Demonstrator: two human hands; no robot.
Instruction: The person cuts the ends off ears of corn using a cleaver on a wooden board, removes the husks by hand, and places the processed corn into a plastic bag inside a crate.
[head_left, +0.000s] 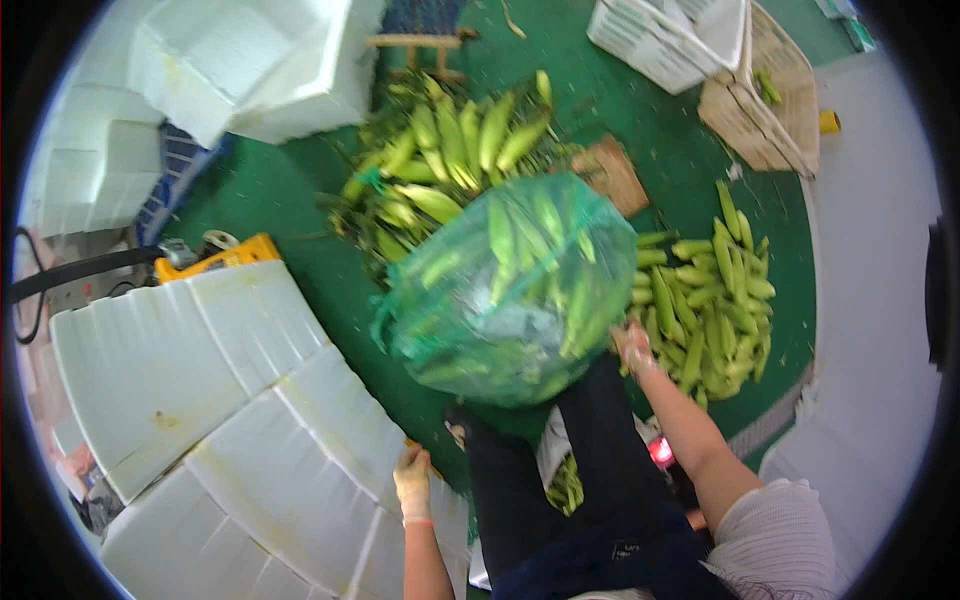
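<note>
A big green mesh bag (515,300) full of corn cobs in pale green husks lies on the floor in front of my legs. At its right lower edge is my gloved right hand (632,348), between the bag and a heap of husked-green corn cobs (715,310); its fingertips are partly hidden. My left hand (412,482), in a pale glove, is beside the white foam boxes with fingers curled. Small orange-brown bits show at its fingers, too small to name. More leafy corn cobs (460,140) lie beyond the bag.
White foam boxes (270,450) fill the left side, with another open foam box (260,70) at the far left. White and beige plastic crates (765,100) stand far right. A piece of cardboard (612,178) lies behind the bag. Between my legs is a pale sack with green pieces (566,485).
</note>
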